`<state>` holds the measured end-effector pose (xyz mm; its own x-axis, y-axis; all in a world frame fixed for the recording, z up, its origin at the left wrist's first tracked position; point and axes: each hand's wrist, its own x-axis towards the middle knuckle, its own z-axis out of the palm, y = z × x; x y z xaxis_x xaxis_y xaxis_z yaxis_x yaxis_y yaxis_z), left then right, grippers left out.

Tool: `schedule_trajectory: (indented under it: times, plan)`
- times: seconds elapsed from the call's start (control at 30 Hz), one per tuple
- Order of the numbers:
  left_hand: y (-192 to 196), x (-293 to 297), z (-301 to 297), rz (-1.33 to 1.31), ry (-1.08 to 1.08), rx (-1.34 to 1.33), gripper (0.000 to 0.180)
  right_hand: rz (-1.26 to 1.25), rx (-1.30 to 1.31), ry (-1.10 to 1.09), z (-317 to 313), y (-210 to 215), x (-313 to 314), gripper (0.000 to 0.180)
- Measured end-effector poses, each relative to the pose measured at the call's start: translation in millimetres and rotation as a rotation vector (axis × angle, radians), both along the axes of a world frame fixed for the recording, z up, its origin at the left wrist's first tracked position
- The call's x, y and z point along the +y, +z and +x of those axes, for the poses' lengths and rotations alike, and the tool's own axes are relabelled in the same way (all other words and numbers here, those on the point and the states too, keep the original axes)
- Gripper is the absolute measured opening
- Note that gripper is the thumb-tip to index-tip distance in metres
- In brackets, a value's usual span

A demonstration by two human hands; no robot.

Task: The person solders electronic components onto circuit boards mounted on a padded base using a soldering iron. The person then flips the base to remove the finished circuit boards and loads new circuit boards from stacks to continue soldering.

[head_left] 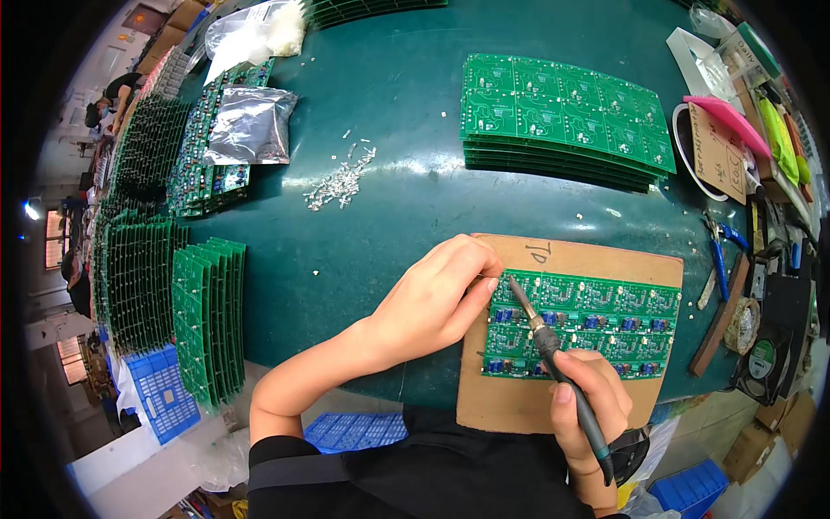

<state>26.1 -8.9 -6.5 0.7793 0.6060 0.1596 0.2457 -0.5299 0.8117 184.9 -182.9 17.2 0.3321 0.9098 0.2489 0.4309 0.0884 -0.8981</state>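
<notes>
A green circuit board panel (pixel 581 322), populated with small parts and dark blue components, lies on a brown cardboard sheet (pixel 571 406) in front of me. My right hand (pixel 592 394) grips a soldering iron (pixel 555 355), its metal tip pointing at the panel's upper left corner. Close to that tip, my left hand (pixel 441 290) rests at the same corner with thumb and fingers pinched together. Whatever sits between those fingertips is too small to make out.
Small metal components (pixel 341 180) lie heaped on the green table (pixel 372 104). A stack of green panels (pixel 566 112) stands at the far right, and upright panels (pixel 209 320) line the left. Blue-handled cutters (pixel 719 255), a tape roll (pixel 742 326) and a fan (pixel 768 363) sit at the right edge.
</notes>
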Motion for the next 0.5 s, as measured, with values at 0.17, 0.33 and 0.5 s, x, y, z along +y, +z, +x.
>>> schedule_trajectory:
  times: [0.17,0.33,0.5]
  plan:
    - [0.5,2.9,0.7,-0.011,-0.047,0.035,0.01,0.022,-0.009,0.03,0.0,-2.8,1.6,0.023]
    - [3.5,1.7,-0.5,-0.029,-0.032,0.023,0.009,0.057,-0.022,-0.017,3.0,3.5,-4.9,0.023]
    - [26.3,-1.2,3.4,-0.19,0.011,0.136,0.009,0.029,-0.052,-0.121,20.6,8.1,-23.0,0.024]
